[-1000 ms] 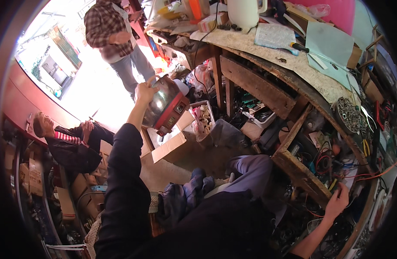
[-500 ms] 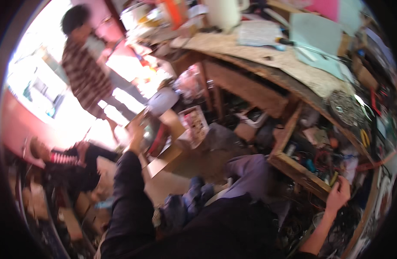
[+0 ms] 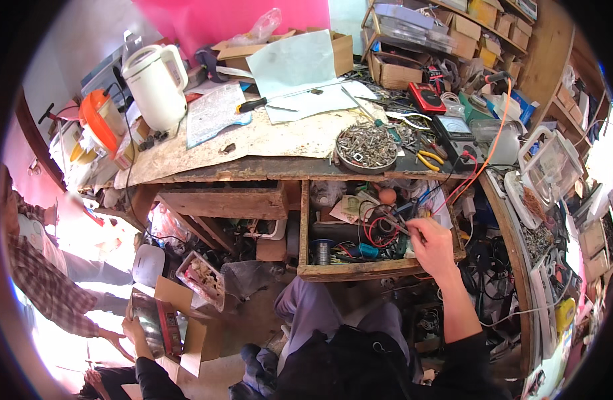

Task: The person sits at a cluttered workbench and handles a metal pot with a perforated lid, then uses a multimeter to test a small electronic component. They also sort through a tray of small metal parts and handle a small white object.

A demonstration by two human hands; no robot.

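Observation:
My left hand (image 3: 133, 328) is closed on the edge of a round silver appliance (image 3: 150, 321) with a red and black panel, which leans in an open cardboard box (image 3: 196, 340) at the lower left. Over the open wooden drawer (image 3: 360, 269), my right hand (image 3: 432, 244) pinches a slim grey stick-like piece (image 3: 400, 228); its exact kind is unclear. Below its tip lie red and black wires (image 3: 373, 233), partly covered. The drawer also holds a spool of solder wire (image 3: 321, 252), a blue-green piece (image 3: 368, 251) and an orange ball-like thing (image 3: 387, 195).
On the workbench above stand a tin of screws (image 3: 366, 148), a red meter (image 3: 426, 98), an analog meter (image 3: 455, 133), yellow-handled pliers (image 3: 429, 159) and a white jug (image 3: 154, 87). At left, another person's hand (image 3: 113, 339) is near the appliance; a person in a plaid shirt (image 3: 46, 287) stands there.
My view has swung toward the bench and drawer. My right hand has moved from the drawer's right side to over its contents. My left hand stays at the silver appliance.

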